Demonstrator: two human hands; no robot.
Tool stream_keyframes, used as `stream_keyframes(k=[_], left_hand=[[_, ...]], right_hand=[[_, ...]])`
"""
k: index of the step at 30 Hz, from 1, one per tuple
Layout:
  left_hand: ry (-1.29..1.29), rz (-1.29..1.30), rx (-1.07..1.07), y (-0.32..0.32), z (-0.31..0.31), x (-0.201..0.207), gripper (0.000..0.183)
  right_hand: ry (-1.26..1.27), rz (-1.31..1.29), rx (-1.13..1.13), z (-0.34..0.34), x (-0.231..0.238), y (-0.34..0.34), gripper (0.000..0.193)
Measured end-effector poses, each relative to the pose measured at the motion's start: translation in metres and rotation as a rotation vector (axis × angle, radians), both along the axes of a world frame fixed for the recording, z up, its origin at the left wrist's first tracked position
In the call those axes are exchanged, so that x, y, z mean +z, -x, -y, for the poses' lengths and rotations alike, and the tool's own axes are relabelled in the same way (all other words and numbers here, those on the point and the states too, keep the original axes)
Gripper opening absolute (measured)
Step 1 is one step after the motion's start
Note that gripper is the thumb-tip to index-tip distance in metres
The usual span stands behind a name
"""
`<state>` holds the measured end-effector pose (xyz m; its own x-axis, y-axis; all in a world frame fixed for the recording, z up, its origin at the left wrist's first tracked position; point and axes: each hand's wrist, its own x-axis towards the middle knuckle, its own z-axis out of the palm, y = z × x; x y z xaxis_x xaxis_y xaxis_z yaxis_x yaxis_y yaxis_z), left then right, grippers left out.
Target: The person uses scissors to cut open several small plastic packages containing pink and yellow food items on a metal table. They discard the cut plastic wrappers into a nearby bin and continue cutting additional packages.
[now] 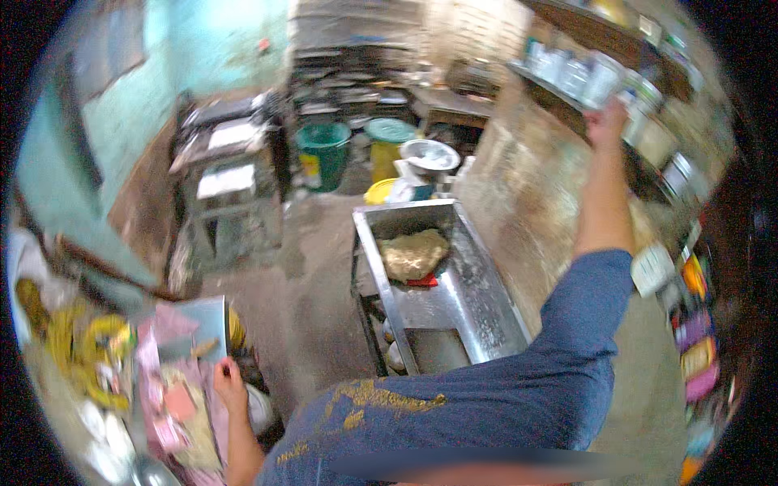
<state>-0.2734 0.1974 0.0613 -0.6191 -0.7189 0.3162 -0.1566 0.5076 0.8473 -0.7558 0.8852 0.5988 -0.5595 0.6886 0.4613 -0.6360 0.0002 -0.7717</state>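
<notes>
My right arm stretches up to the wall shelf at the upper right. My right hand (606,121) is there with its fingers curled, just below a pale jar (601,81). Blur hides what the fingers close on, if anything. Low on the left, my left hand (230,381) is loosely closed, with thumb and fingertips drawn together and nothing visible in them. It hovers beside a light-blue board or tray (180,326) and a table spread with pink cloth and paper (217,413). A small tan piece (204,348) lies on the board's near edge.
A metal trough (488,279) holds a large lump of dough (412,253) and a red item (423,281). Beyond it stand a scale with a round pan (429,155), a green bucket (322,158) and a lidded yellow one (387,152). Bright packets (697,356) line the right.
</notes>
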Motion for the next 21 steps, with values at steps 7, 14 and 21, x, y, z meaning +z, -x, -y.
stream_keyframes(k=[7,14,21], left_hand=[[-0.178,-0.029,0.162,-0.056,-0.013,-0.027,0.015],[-0.268,0.068,0.365,-0.065,-0.052,0.003,0.025],[0.148,-0.111,0.319,-0.022,-0.071,0.073,0.072]], right_hand=[[-0.773,0.193,-0.046,0.067,-0.034,0.128,0.056],[-0.94,0.181,0.015,0.2,-0.112,0.141,0.052],[-1.58,-0.586,0.594,0.43,-0.243,-0.055,0.049]])
